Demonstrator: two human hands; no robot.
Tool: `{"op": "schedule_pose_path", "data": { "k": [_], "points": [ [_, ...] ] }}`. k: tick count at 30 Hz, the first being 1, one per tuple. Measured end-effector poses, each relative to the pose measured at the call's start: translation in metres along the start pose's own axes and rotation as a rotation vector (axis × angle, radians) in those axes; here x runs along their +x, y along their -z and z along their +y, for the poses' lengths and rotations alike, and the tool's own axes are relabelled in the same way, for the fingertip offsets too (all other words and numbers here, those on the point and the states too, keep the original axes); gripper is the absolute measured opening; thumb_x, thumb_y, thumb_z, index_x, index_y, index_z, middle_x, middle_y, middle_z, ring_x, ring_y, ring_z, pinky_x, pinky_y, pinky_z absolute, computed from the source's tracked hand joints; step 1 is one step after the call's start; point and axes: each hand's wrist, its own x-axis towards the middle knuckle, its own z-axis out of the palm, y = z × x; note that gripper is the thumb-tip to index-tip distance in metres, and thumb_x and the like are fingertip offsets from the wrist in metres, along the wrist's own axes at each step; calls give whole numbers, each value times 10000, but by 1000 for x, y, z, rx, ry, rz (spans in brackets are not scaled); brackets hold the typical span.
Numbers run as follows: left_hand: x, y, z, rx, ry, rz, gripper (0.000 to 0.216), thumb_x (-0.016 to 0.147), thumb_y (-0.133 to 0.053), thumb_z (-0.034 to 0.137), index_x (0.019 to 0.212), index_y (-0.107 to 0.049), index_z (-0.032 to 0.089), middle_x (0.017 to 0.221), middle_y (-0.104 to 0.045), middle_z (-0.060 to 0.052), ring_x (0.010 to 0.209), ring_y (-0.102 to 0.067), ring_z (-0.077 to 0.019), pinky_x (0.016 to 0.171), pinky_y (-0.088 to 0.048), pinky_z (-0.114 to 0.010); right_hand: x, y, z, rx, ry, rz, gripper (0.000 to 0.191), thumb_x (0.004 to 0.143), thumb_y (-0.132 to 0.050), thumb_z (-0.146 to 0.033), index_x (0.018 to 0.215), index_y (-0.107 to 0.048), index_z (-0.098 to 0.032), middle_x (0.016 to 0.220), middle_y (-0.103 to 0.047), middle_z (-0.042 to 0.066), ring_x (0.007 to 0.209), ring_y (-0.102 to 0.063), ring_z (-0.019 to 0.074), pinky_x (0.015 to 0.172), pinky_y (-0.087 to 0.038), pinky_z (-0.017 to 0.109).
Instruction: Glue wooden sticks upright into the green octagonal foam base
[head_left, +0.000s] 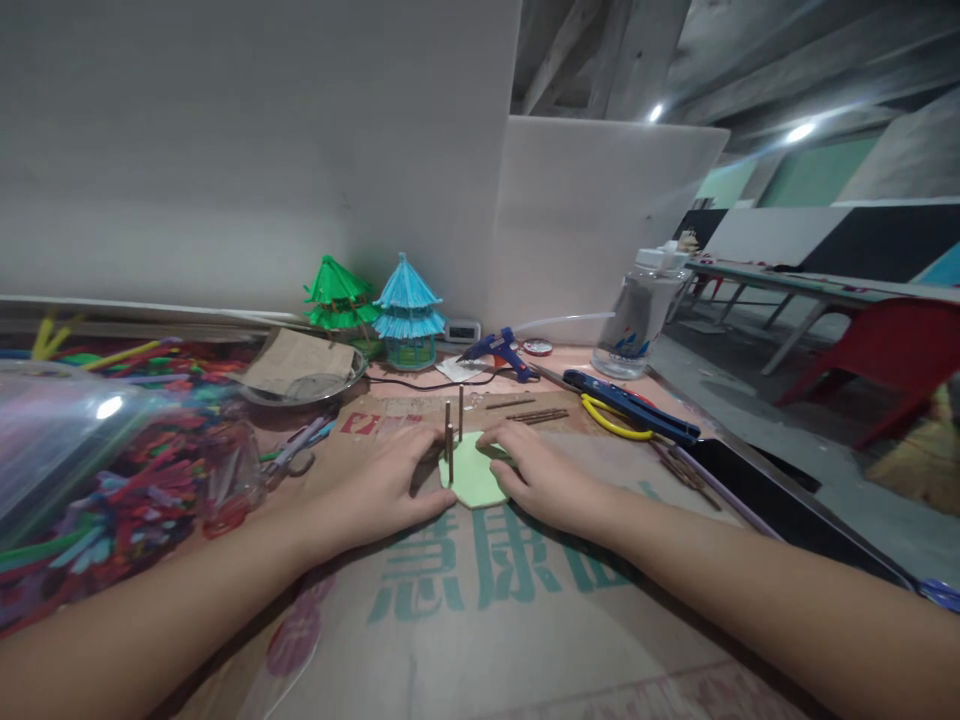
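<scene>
Three slim sticks (pixel 451 458) stand on a green base (pixel 478 482), where the loosely spread left hand (pixel 386 478) at nine o'clock or right hand (pixel 546 478) at three could bump and topple them.

At the back of the surface (pixel 571 358), a green model house (pixel 337 290) stands beside a blue model house (pixel 405 312), both near the wall (pixel 262 150). A clear bottle (pixel 628 320) stands upright to the right, with a blue glue gun (pixel 504 348) between it and the houses. A bowl (pixel 358 374) carries brown cardboard (pixel 300 358). Colourful strips (pixel 169 455) lie heaped at left. Beyond, a red chair (pixel 889 360) stands by another table (pixel 780 282).
</scene>
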Motion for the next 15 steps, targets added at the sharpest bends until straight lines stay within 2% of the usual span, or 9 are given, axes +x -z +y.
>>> {"op": "schedule_pose_path", "data": {
  "k": [10, 15],
  "points": [
    [-1, 0, 2, -40, -13, 4, 442, 887, -661, 426, 1253, -578, 192, 1248, -657, -136, 1154, -617, -321, 984, -504, -461, -1, -2, 1, 4, 10, 21, 258, 939, -499, -110, 1174, -600, -142, 1207, -640, 148, 1191, -574, 261, 1072, -463, 452],
    [0, 0, 4, -48, -3, 19, 395, 861, -683, 414, 1181, -602, 198, 1200, -669, -127, 1109, -633, -316, 949, -528, -447, -1, 0, -1, -3, 7, 20, 268, 933, -503, -100, 1177, -599, -156, 1206, -646, 143, 1185, -579, 257, 1066, -467, 452]
  ]
}}
